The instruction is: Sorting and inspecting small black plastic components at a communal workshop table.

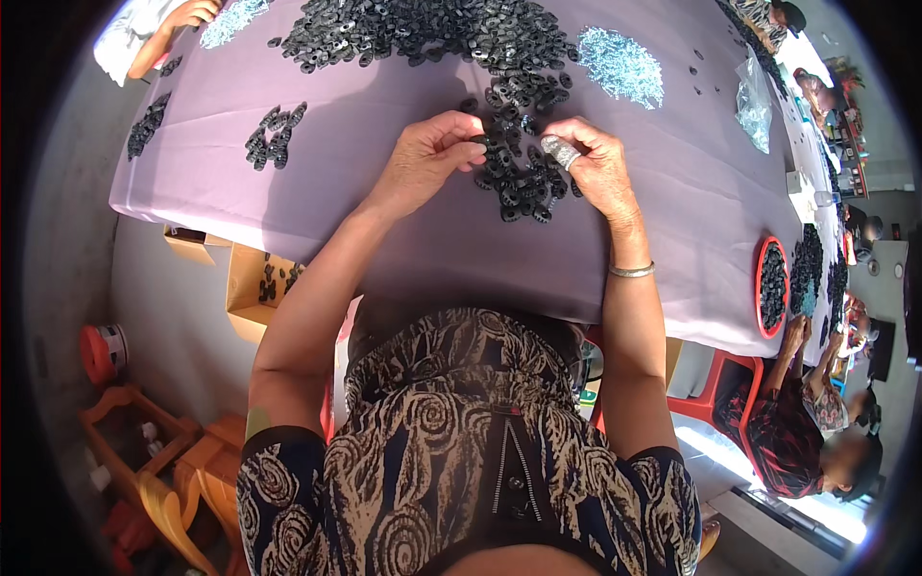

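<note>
Across the mauve cloth-covered desk [442,254], one large heap of small black oval pieces [413,34] fills the far side, flanked by two pale-blue heaps [619,69]; one red-rimmed oval basket [768,333] stands right. The left hand [427,163] pinches one black piece [479,141] above one near cluster [523,197]; the right hand's [597,171] fingers bend close together, their grip unclear.

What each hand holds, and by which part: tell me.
The left hand seems to pinch a black piece by its edge; whether the right hand holds anything cannot be told.
</note>
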